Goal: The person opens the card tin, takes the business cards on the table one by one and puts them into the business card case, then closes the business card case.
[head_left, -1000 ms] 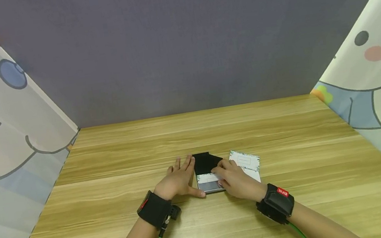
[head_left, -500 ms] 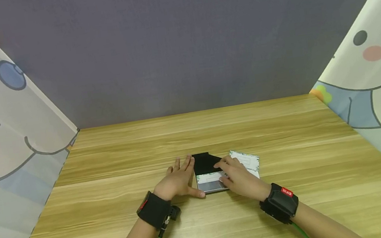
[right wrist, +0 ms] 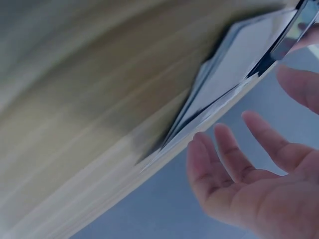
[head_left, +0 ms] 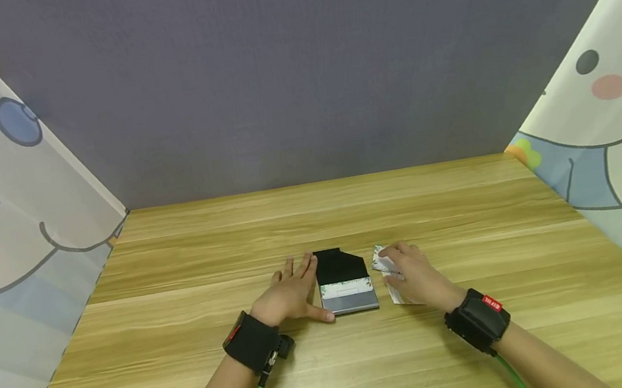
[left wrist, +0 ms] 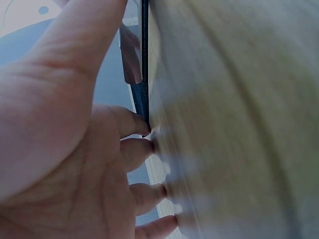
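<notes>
Handle likely light, slippery cards [right wrist: 240, 59] by near and far edges, with loosely spread right hand [head_left: 421, 276] and splayed left hand [head_left: 285, 297]

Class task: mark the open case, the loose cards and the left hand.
Open case [head_left: 340, 269], head view, on its black flap.
Loose cards [head_left: 384, 264], head view, on the farther card.
Left hand [head_left: 286, 298], head view, on its back.
</notes>
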### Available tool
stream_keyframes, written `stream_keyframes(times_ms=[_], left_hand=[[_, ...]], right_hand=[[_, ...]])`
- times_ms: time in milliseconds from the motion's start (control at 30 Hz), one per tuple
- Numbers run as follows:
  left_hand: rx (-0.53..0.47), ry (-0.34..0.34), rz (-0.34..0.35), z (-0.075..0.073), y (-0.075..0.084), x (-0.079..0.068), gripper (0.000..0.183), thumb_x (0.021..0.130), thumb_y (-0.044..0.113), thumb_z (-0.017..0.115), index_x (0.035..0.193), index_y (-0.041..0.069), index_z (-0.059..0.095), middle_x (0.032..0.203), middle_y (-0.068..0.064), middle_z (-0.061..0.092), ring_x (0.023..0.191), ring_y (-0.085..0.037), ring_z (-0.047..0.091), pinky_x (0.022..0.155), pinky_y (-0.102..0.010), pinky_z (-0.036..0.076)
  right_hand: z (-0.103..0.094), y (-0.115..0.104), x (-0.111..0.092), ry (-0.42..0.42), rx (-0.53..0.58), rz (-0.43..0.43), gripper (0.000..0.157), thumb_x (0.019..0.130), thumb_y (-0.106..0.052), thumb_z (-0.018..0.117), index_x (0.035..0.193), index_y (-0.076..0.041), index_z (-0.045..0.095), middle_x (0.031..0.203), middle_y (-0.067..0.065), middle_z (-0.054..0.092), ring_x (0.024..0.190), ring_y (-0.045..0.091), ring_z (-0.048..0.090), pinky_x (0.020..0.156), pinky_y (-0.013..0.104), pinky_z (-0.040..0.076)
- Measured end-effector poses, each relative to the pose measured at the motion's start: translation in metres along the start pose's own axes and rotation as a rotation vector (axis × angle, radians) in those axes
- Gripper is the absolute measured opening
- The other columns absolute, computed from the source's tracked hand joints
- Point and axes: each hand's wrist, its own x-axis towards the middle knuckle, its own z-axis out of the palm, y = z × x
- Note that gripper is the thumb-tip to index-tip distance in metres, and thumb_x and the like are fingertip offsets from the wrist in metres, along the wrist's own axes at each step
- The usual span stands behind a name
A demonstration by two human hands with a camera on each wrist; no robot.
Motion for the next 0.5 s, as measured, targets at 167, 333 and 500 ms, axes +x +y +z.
stream_keyframes(times_ms=[167,333,500], left_hand=[[-0.004,-0.001,-0.001,-0.001,0.0,0.001,0.114,0.067,0.059,0.066,0.146,0.004,0.005,0.154,-0.015,0.001,0.134,-0.045,-0.002,0.107,-0.063,0.014],[-0.004,-0.003,0.004,0.0,0.0,0.001,0.113,0.068,0.058,0.067,0.146,0.003,0.005,0.154,-0.015,0.001,0.134,-0.044,-0.002,0.107,-0.063,0.014],[-0.009,-0.006,0.004,-0.001,0.0,0.001,0.113,0.068,0.057,0.067,0.146,0.003,0.006,0.154,-0.015,0.002,0.134,-0.044,-0.002,0.107,-0.063,0.014]], right_hand=[[-0.006,0.011,0.0,0.017,-0.069,0.032,0.047,0.077,-0.006,0.067,0.119,0.007,0.05,0.118,0.031,0.05,0.103,0.046,0.045,0.085,0.057,0.042],[-0.009,0.017,-0.001,0.0,-0.105,0.087,0.049,0.077,-0.008,0.068,0.119,0.008,0.049,0.119,0.033,0.049,0.103,0.048,0.044,0.085,0.061,0.039],[-0.01,0.018,-0.001,0.002,-0.109,0.104,0.05,0.076,-0.01,0.069,0.119,0.007,0.049,0.119,0.033,0.05,0.105,0.048,0.044,0.084,0.062,0.039]])
